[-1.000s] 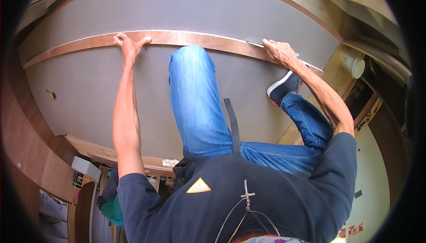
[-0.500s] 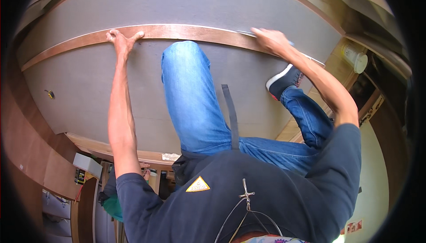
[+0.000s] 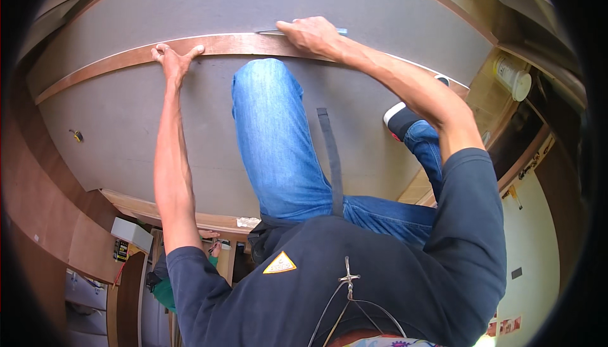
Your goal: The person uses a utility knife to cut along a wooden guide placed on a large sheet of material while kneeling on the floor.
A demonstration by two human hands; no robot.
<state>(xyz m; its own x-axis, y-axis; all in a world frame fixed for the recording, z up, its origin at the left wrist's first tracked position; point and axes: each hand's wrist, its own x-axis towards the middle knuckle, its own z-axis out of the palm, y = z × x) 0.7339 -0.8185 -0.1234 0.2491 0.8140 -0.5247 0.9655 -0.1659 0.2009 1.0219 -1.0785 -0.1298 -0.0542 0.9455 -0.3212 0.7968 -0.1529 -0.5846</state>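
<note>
A long, narrow brown wooden strip (image 3: 237, 44) with a pale far edge lies across the grey panel (image 3: 209, 106). My left hand (image 3: 175, 59) bears on the strip left of my knee, thumb and fingers spread along it and curled over its far edge. My right hand (image 3: 311, 35) is closed around a slim tool (image 3: 268, 31), held along the strip's pale edge. The tool's thin grey blade points left and a light-blue end shows beyond my hand; its exact kind is hard to tell. My knee (image 3: 265, 71) rests just on the near side of the strip.
A small yellow-and-black object (image 3: 76, 135) lies on the panel at left. A white bucket (image 3: 520, 84) stands at the right. At the lower left, another person's hand (image 3: 208, 233) and green sleeve show near a white box (image 3: 132, 233). Wooden boards border the panel.
My right hand has slid left along the strip with the slim tool, from near my shoe to just right of my knee. The left hand keeps its place.
</note>
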